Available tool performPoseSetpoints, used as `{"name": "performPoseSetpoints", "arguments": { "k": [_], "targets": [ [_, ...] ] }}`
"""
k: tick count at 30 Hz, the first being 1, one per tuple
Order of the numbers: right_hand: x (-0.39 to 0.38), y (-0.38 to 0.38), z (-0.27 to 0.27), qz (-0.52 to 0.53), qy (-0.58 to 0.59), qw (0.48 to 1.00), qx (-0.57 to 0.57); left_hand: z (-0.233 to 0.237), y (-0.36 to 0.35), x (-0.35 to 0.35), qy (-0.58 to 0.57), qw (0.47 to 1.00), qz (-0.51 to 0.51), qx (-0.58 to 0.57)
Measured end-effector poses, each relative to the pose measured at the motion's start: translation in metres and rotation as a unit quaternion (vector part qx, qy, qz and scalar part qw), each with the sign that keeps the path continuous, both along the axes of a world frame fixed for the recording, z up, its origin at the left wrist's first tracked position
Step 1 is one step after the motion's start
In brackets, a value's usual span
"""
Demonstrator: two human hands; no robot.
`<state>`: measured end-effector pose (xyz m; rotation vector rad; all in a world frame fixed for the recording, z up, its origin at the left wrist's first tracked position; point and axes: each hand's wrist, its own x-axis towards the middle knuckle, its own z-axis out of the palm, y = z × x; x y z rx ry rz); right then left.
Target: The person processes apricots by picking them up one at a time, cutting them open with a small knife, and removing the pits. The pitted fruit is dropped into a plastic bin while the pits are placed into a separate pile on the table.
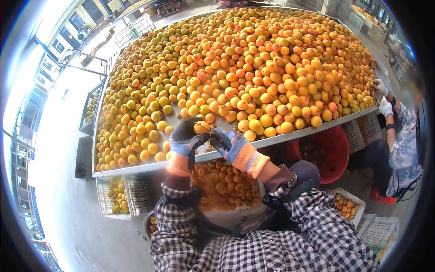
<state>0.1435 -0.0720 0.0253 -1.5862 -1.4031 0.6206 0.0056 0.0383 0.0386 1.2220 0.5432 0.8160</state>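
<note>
White crate: stands [138, 196] at the far left below the table, with fruit inside; its slatted wall faces the wearer.
Metal table: its near rim [131, 170] runs under both hands; a broad heap of fruit [290, 63] lies on it, greener at left, more orange at right.
Left hand: gloved [184, 138], fingers closed round one fruit at the near rim.
Held fruit: orange-yellow [200, 128], between the two hands; nearly round, so no long axis can be told; left hand the nearer, gripping it, right fingertips just to its right.
Right hand: gloved [230, 144], fingertips drawn together and angled left toward the held fruit; whether they pinch something slim, I cannot tell.
Lower fruit: a mass [229, 179] below the rim, under the hands; many look halved.
Red tub: beneath the table [340, 147], right of the wearer.
Co-worker: white-gloved hand [386, 107] by the table's right end.
</note>
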Motion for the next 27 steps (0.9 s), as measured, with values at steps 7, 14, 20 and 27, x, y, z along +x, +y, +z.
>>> {"name": "performPoseSetpoints", "arguments": {
  "k": [7,14,20,27],
  "targets": [
    [-0.001,0.005,-0.014,0.008,-0.019,0.999,0.036,0.002,-0.019,0.009,-0.004,0.999,0.048,-0.001],
    [0.001,0.003,-0.007,0.059,0.144,0.985,0.074,0.008,-0.015,0.005,0.028,0.999,-0.023,0.014],
    [0.001,-0.011,0.008,-0.01,-0.048,0.999,0.023,0.007,-0.032,0.012,0.002,0.999,0.006,0.051],
    [-0.009,-0.009,-0.001,-0.031,0.002,0.997,0.065,0.001,-0.029,0.008,-0.053,0.993,-0.075,-0.073]
  ]
}}
